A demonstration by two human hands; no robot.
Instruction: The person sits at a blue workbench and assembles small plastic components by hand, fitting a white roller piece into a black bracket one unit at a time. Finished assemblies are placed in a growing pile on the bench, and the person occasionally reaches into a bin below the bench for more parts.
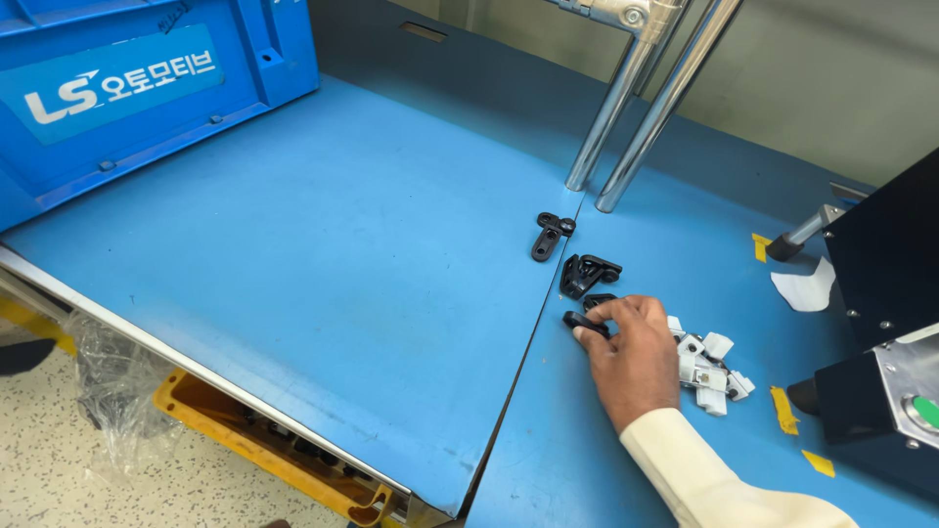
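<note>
Black plastic clip (585, 324) lies flat on the blue worktop (323, 293), pinched at the tips of the right hand (636, 362). Thumb and forefinger, the fingers (614, 311) in play, are closed on it from above: forefinger curls over its far side, thumb presses its near side. The hand reaches in from the lower right, cream sleeve (714, 469) trailing to the frame edge, so the clip sits ahead and to the left of the palm. Its long axis appears to run roughly left to right, across the line of the forearm; most of it is hidden under the fingertips, so the exact shape is unclear. It sits just right of the seam (533, 332) between the two worktop panels. Further black pieces lie beyond it: a second one (599, 300) just past the forefinger, an angled bracket (587, 273) further up, and a pair (550, 235) near the foot of the two metal tubes (636, 108), well apart from the hand. White plastic parts (712, 367) form a loose pile just beside the hand on its right, touching or nearly touching the knuckles. A blue crate (137, 88) stands at the far left; a black machine (880, 323) at the right edge. Left hand is out of frame, so the right is the only one at the clip.
</note>
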